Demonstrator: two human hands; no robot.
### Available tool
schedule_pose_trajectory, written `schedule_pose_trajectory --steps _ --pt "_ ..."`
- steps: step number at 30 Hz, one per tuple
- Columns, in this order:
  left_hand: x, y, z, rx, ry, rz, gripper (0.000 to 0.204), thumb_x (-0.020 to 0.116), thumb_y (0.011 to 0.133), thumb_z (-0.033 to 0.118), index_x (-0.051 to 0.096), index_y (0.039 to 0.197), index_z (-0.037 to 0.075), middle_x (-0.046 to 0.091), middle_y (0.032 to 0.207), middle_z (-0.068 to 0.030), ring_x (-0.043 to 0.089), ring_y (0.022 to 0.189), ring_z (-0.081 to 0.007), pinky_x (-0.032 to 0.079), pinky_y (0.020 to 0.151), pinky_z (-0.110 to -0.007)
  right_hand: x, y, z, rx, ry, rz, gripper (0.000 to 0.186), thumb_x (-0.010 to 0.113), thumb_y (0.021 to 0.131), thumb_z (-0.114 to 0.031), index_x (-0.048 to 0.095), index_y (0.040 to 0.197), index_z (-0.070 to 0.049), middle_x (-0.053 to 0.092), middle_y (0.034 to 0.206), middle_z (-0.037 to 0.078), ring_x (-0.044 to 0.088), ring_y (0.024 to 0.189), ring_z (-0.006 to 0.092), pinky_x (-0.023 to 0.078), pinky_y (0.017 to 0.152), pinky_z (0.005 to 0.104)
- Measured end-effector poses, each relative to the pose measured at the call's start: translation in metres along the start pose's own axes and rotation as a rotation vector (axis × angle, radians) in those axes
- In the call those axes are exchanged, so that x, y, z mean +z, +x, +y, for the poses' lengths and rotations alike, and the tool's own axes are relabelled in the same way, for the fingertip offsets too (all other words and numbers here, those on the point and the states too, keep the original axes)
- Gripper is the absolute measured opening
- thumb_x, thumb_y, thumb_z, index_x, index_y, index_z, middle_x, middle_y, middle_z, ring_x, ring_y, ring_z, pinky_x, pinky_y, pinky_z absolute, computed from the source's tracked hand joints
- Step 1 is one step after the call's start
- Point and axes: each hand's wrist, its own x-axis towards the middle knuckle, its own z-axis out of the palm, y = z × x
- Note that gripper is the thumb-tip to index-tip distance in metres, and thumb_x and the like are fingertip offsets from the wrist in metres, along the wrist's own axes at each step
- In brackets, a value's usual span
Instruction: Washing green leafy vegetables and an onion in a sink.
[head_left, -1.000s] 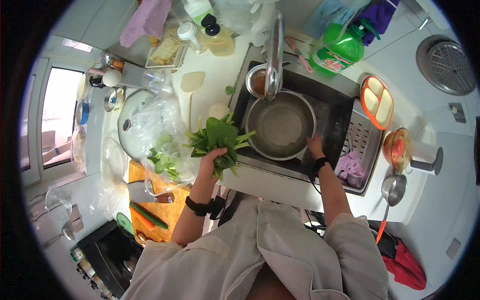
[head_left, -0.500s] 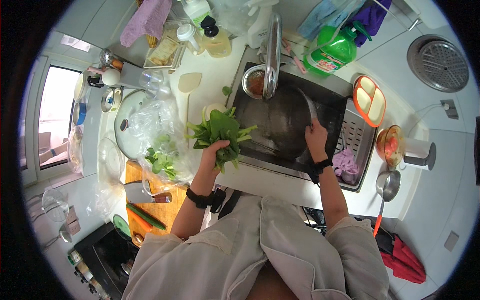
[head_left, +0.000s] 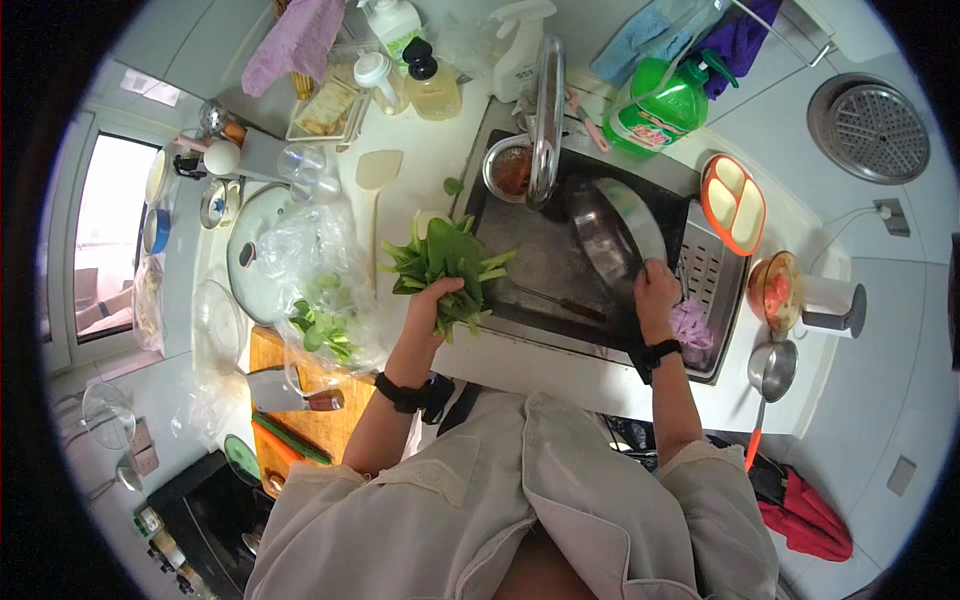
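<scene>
My left hand (head_left: 437, 298) holds a bunch of leafy greens (head_left: 443, 255) by the stems, just left of the dark sink basin (head_left: 527, 273). My right hand (head_left: 655, 292) grips the rim of a round metal pan (head_left: 607, 225), which is tipped steeply on its side within the right part of that basin. The faucet (head_left: 548, 100) stands over the basin, beside a small metal cup with reddish contents (head_left: 510, 168). Right of the pan is a perforated steel tray (head_left: 705, 262) with a crumpled lilac cloth (head_left: 690, 325).
More greens in a plastic bag (head_left: 325, 320), a glass lid (head_left: 247, 277) and a wooden board (head_left: 268, 350) with cleaver (head_left: 285, 390), cucumber and carrot lie left. An orange divided plate (head_left: 733, 205), glass bowl (head_left: 775, 290) and ladle (head_left: 772, 372) are right. Bottles (head_left: 432, 85) line the back.
The pan lay flat a second ago; my right hand has tipped it up and shifted it rightward, uncovering the basin's floor. My left hand with the greens has moved slightly up.
</scene>
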Motion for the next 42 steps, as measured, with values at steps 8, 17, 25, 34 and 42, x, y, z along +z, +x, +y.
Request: schedule_pose_trajectory --steps 8,17,25,34,42 --pt "-0.001 -0.005 0.000 -0.034 0.051 0.049 0.026 0.059 0.068 0.002 0.055 0.094 -0.001 0.059 0.084 -0.0095 0.059 0.075 -0.0214 0.050 0.066 -0.031 0.070 -0.004 -0.005 0.693 0.725 0.017 0.024 0.051 0.073 -0.006 0.028 0.065 -0.006 0.025 0.060 0.004 0.022 0.055 0.0152 0.025 0.055 0.0250" --pt "0.017 0.011 -0.014 -0.112 0.084 -0.044 0.024 0.057 0.071 0.003 0.056 0.095 0.001 0.060 0.086 -0.0086 0.059 0.075 -0.0202 0.050 0.065 -0.031 0.134 0.000 0.018 0.564 0.267 -0.694 0.059 0.060 0.078 -0.018 0.029 0.125 -0.002 0.041 0.117 0.021 0.041 0.107 0.0335 0.038 0.090 0.0391" --pt "0.058 0.054 -0.031 -0.434 0.342 0.013 0.024 0.045 0.081 0.011 0.053 0.102 0.005 0.050 0.112 -0.0094 0.047 0.104 -0.0186 0.039 0.087 -0.031 0.061 0.182 -0.076 -0.435 0.154 -0.124 0.056 0.064 0.068 -0.010 0.040 0.118 -0.004 0.044 0.115 0.019 0.043 0.107 0.0316 0.039 0.086 0.0390" --pt "0.074 0.082 -0.065 -0.492 0.287 0.099 0.027 0.045 0.083 0.007 0.046 0.109 0.006 0.043 0.120 -0.0096 0.045 0.108 -0.0182 0.041 0.088 -0.031 0.098 0.205 -0.076 -0.483 -0.225 -0.308 0.003 0.057 0.069 -0.004 0.058 0.066 -0.002 0.058 0.069 0.015 0.060 0.063 0.0266 0.049 0.052 0.0354" --pt "0.066 0.099 -0.063 -0.346 0.262 -0.011 0.026 0.047 0.080 0.001 0.049 0.106 0.005 0.044 0.118 -0.0081 0.047 0.102 -0.0163 0.041 0.086 -0.030 0.085 0.193 -0.091 -0.410 -0.267 -0.450 0.011 0.055 0.072 -0.005 0.055 0.082 -0.001 0.058 0.074 0.014 0.060 0.070 0.0263 0.050 0.057 0.0344"
